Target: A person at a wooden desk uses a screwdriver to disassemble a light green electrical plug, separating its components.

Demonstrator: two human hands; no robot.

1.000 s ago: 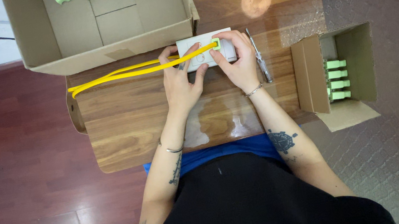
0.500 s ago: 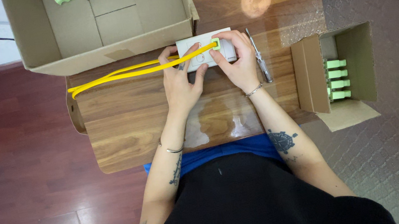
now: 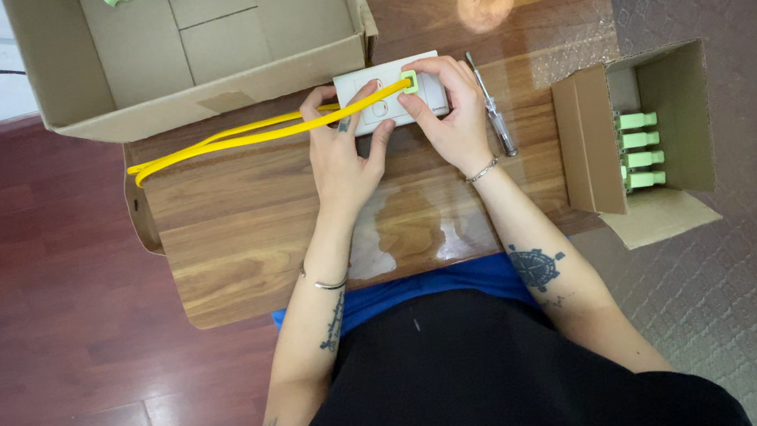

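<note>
There is one view only, worn on the person's head and looking almost straight down over the wooden table [image 3: 234, 256]. It sits at arm's reach, taking in forearms, lap and the surrounding floor.

a white rectangular socket plate [image 3: 388, 93] lies flat on the wooden bench [image 3: 240, 235], just in front of the large open cardboard box [image 3: 190, 45], its long side parallel to the box's near wall; a small green plug [image 3: 410, 82] sits on the plate's right part; from the plug a yellow cable [image 3: 235, 139] runs left along the bench below the box's near wall and loops back at the left end.
</note>
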